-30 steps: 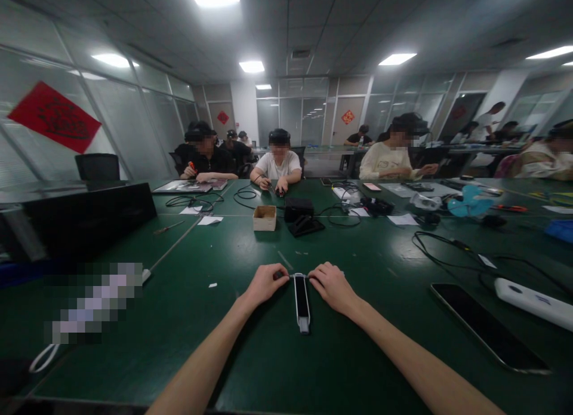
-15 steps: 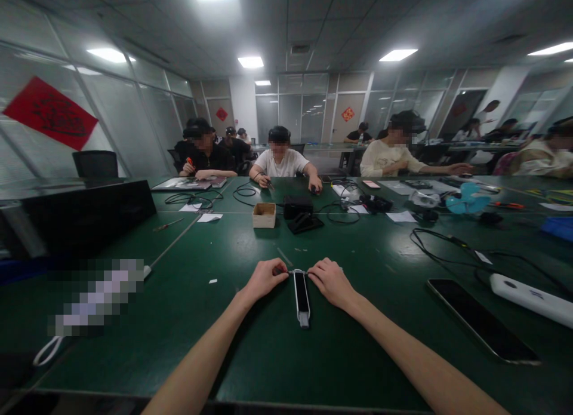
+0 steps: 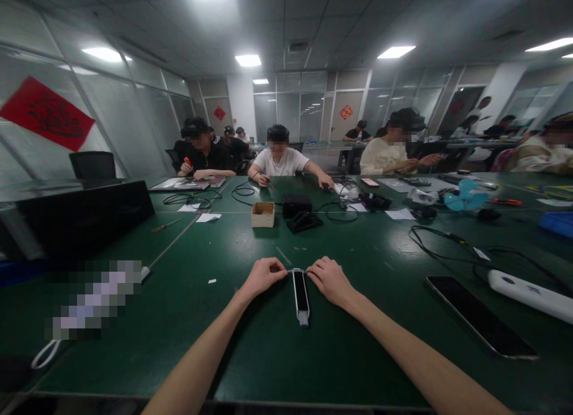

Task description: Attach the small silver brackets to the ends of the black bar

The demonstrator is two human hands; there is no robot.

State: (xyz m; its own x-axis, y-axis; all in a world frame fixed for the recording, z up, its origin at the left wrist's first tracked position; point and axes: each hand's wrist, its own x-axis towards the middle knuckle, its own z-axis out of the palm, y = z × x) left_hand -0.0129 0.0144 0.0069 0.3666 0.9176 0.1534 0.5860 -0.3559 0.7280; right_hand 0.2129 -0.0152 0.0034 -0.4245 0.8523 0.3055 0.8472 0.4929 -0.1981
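Note:
On the green table lies a narrow device with a black face, a white rim and a grey tip at its near end. At its far left corner is my left hand, thumb and fingertips pinched together. Across from it, my right hand is closed the same way at the far right corner. A thin pale strip seems to run from the device's far end to both pinches, too small to name. What sits between the fingertips is hidden.
A phone and a white power bank-like bar with cables lie to the right. Left is a blurred-out long object with a white loop. Ahead stand a small open box and a black box. Several people sit beyond.
Both my hands and the device hold nearly the same place. The view has shifted slightly. Across the table, a person's hand with a dark object has moved toward the right.

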